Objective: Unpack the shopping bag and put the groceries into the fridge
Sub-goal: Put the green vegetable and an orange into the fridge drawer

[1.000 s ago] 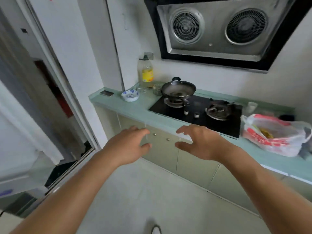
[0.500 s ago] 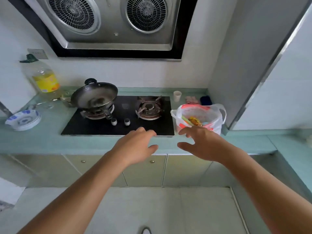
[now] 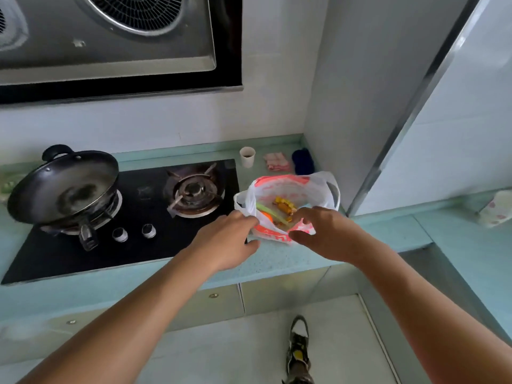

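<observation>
A white and red plastic shopping bag stands open on the turquoise counter, right of the hob. Inside it I see a green stalk, something orange and a yellow item. My left hand reaches the bag's left rim, its fingertips touching the plastic and its thumb spread below. My right hand is at the front rim, with its fingers over the bag's mouth and its thumb outside the plastic. Neither hand has closed. The fridge is out of view.
A black gas hob carries a dark wok on its left burner. Behind the bag stand a paper cup, a pink cloth and a dark blue item. A range hood hangs above. A patterned cup lies at the right.
The view has swung right and closer to the counter. Both hands have moved forward from mid-air to the bag's rim.
</observation>
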{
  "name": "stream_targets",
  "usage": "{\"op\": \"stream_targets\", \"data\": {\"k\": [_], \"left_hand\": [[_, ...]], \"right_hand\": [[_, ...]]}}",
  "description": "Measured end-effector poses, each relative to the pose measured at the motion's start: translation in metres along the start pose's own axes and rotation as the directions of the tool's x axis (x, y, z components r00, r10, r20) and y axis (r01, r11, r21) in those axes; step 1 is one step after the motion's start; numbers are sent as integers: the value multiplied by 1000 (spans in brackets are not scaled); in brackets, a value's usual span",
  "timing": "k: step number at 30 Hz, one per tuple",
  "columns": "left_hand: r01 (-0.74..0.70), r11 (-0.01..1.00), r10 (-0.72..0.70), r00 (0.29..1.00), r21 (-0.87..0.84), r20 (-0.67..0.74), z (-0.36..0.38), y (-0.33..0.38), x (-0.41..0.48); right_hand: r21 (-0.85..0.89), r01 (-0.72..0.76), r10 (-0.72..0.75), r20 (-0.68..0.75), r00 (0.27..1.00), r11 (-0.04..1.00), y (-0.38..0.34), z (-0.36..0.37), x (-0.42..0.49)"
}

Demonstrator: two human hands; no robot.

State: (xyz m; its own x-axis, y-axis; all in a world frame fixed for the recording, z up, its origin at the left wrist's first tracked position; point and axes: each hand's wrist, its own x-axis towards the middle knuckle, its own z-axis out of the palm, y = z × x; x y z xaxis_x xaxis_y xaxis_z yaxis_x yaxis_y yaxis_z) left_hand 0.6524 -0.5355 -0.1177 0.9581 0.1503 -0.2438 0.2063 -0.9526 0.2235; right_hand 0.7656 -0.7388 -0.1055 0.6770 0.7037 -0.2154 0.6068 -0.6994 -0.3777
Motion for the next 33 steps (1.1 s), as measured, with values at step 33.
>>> {"op": "stream_targets", "data": {"k": [33], "left_hand": [[-112, 947, 36, 968, 301, 247, 142, -14, 303]], "right_hand": [[-87, -68, 88, 248, 965, 994, 180, 44, 231]]}}
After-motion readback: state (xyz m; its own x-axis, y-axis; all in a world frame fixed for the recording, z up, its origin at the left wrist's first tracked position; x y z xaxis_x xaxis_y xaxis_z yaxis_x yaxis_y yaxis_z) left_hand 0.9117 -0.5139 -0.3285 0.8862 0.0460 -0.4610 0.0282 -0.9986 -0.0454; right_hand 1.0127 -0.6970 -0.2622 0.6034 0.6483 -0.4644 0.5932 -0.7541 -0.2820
